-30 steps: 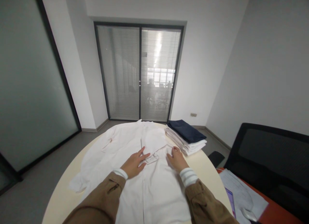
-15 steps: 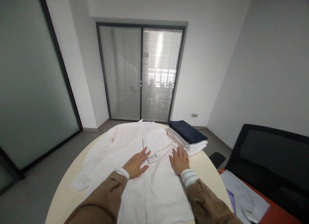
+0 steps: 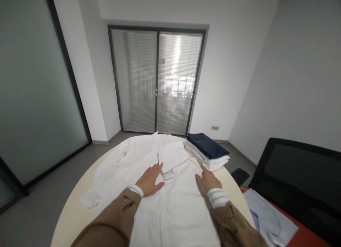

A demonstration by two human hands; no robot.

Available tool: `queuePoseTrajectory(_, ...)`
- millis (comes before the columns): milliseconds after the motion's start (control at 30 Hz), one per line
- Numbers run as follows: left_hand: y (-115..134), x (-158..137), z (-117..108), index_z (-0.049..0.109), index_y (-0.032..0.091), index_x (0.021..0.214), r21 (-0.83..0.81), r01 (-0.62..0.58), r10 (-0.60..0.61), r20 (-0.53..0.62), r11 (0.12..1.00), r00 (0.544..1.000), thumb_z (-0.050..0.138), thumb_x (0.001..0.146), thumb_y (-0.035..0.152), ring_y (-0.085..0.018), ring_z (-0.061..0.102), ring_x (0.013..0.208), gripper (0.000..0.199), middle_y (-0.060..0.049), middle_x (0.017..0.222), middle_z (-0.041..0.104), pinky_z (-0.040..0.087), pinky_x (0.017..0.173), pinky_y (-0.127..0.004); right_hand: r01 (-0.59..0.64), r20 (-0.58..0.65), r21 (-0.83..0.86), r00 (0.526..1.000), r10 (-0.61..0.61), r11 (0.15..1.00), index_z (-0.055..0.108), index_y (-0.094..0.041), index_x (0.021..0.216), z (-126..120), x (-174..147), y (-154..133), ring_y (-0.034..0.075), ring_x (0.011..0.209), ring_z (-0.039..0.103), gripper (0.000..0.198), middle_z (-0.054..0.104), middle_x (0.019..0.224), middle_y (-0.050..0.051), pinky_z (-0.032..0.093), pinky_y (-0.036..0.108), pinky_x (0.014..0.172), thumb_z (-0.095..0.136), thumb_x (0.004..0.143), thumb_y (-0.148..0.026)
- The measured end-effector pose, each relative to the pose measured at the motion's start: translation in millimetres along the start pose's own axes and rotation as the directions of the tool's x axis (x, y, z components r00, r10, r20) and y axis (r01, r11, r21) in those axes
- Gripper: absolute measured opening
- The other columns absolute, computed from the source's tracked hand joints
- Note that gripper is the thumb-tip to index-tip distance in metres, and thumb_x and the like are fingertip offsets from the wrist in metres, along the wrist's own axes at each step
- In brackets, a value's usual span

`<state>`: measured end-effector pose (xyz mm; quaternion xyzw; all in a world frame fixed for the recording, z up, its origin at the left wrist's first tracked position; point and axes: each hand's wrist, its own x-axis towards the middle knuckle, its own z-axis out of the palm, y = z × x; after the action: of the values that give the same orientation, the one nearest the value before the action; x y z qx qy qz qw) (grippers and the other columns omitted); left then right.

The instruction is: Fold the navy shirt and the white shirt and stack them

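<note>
A white long-sleeved shirt (image 3: 181, 211) lies spread over a round table, one sleeve (image 3: 170, 153) folded across its middle and the other side stretching out to the left. My left hand (image 3: 150, 179) rests flat on the shirt, fingers extended toward the folded sleeve's cuff and thumb apart. At the shirt's right edge is my right hand (image 3: 209, 181), its thumb over the cloth and apart from its bent fingers, which lie by the edge. Some of those fingertips are hard to make out.
Just beyond my right hand stands a stack of folded white clothes (image 3: 213, 163) topped by a folded navy garment (image 3: 207, 145). The cream table (image 3: 69, 211) has a curved edge. At right are a black mesh chair (image 3: 298, 176), papers (image 3: 269, 208) and a white mouse (image 3: 275, 238).
My right hand has slid right and slightly nearer, from lying flat on the shirt to its right edge, and its fingers have bent. My left fingers have drawn closer together.
</note>
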<state>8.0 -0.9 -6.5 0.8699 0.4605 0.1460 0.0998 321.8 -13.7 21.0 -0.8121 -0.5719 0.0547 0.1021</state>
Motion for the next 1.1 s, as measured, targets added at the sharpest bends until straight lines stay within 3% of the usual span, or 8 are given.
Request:
queuePoseTrajectory(300, 5.2, -0.1, -5.9, 0.011, 0.017, 0.153, 0.011, 0.016, -0.016, 0.032, 1.0, 0.999, 0.046, 0.091, 0.048, -0.028, 0.017, 0.146, 0.078, -0.017, 0.157, 0.022, 0.019, 0.117, -0.047, -0.029, 0.014, -0.094, 0.999, 0.031, 0.995, 0.063, -0.016, 0.103, -1.0, 7.2, 8.5, 0.028, 0.095, 0.068, 0.032, 0.069, 0.103, 0.017, 0.048, 0.037, 0.076, 0.038, 0.095, -0.033)
queuePoseTrajectory(533, 3.5, 0.6, -3.6, 0.011, 0.017, 0.154, 0.024, 0.012, -0.013, 0.034, 1.0, 0.999, 0.045, 0.091, 0.048, -0.027, 0.017, 0.146, 0.078, -0.017, 0.157, 0.022, 0.019, 0.117, -0.047, -0.012, -0.134, -0.117, 0.991, -0.004, 0.993, 0.061, -0.015, 0.106, -10.2, 5.1, 7.7, 0.029, 0.085, 0.069, 0.031, 0.069, 0.095, 0.018, 0.048, 0.04, 0.071, 0.033, 0.096, -0.026)
queuePoseTrajectory(633, 5.6, 0.3, -5.6, 0.01, 0.016, 0.154, 0.029, 0.028, -0.03, 0.053, 0.999, 0.998, 0.044, 0.091, 0.049, -0.027, 0.015, 0.146, 0.079, -0.016, 0.158, 0.02, 0.017, 0.118, -0.045, 0.175, -0.182, -0.016, 0.968, -0.175, 0.984, 0.061, -0.017, 0.112, -8.9, 0.6, -0.4, 0.027, 0.09, 0.067, 0.032, 0.069, 0.102, 0.016, 0.048, 0.038, 0.079, 0.039, 0.095, -0.031)
queuePoseTrajectory(733, 8.6, -0.4, -8.2, 0.007, 0.015, 0.154, 0.051, 0.039, -0.043, 0.074, 0.998, 0.996, 0.042, 0.092, 0.05, -0.025, 0.013, 0.147, 0.079, -0.014, 0.159, 0.018, 0.015, 0.119, -0.043, 0.509, -0.216, 0.048, 0.845, -0.489, 0.859, 0.054, -0.015, 0.129, 0.0, -7.1, -11.0, 0.024, 0.114, 0.058, 0.042, 0.061, 0.124, 0.015, 0.041, 0.036, 0.099, 0.04, 0.095, -0.036)
queuePoseTrajectory(800, 9.9, -0.6, -9.1, 0.006, 0.015, 0.154, 0.06, 0.041, -0.046, 0.083, 0.997, 0.996, 0.04, 0.092, 0.052, -0.024, 0.01, 0.147, 0.08, -0.012, 0.159, 0.016, 0.013, 0.119, -0.043, 0.619, -0.129, 0.051, 0.782, -0.61, 0.784, 0.045, -0.017, 0.14, 8.5, -13.5, -16.6, 0.026, 0.132, 0.043, 0.053, 0.048, 0.142, 0.014, 0.031, 0.041, 0.11, 0.039, 0.095, -0.044)
queuePoseTrajectory(867, 10.3, -0.5, -9.1, 0.004, 0.015, 0.154, 0.064, 0.045, -0.05, 0.089, 0.997, 0.995, 0.039, 0.092, 0.056, -0.025, 0.008, 0.148, 0.082, -0.011, 0.16, 0.013, 0.011, 0.119, -0.044, 0.61, 0.004, 0.043, 0.792, -0.611, 0.791, 0.034, -0.022, 0.148, 16.8, -19.6, -19.9, 0.029, 0.143, 0.026, 0.062, 0.03, 0.155, 0.01, 0.021, 0.05, 0.115, 0.036, 0.094, -0.053)
queuePoseTrajectory(933, 10.3, -0.2, -8.6, 0.001, 0.016, 0.154, 0.069, 0.056, -0.062, 0.097, 0.996, 0.993, 0.039, 0.09, 0.062, -0.026, 0.005, 0.148, 0.088, -0.011, 0.16, 0.01, 0.01, 0.119, -0.045, 0.545, 0.1, 0.016, 0.833, -0.543, 0.838, 0.027, -0.028, 0.151, 22.8, -24.4, -21.2, 0.032, 0.146, 0.013, 0.068, 0.018, 0.159, 0.006, 0.013, 0.056, 0.115, 0.033, 0.092, -0.061)
queuePoseTrajectory(1100, 14.0, -2.0, -9.9, 0.002, 0.022, 0.155, 0.092, 0.088, -0.099, 0.122, 0.992, 0.988, 0.04, 0.087, 0.068, -0.03, 0.003, 0.147, 0.09, -0.012, 0.161, 0.006, 0.009, 0.118, -0.051, 0.446, 0.179, -0.046, 0.884, -0.431, 0.894, 0.02, -0.035, 0.152, 24.0, -31.6, -20.6, 0.037, 0.146, 0.002, 0.074, 0.011, 0.161, 0.0, 0.004, 0.062, 0.114, 0.029, 0.088, -0.07)
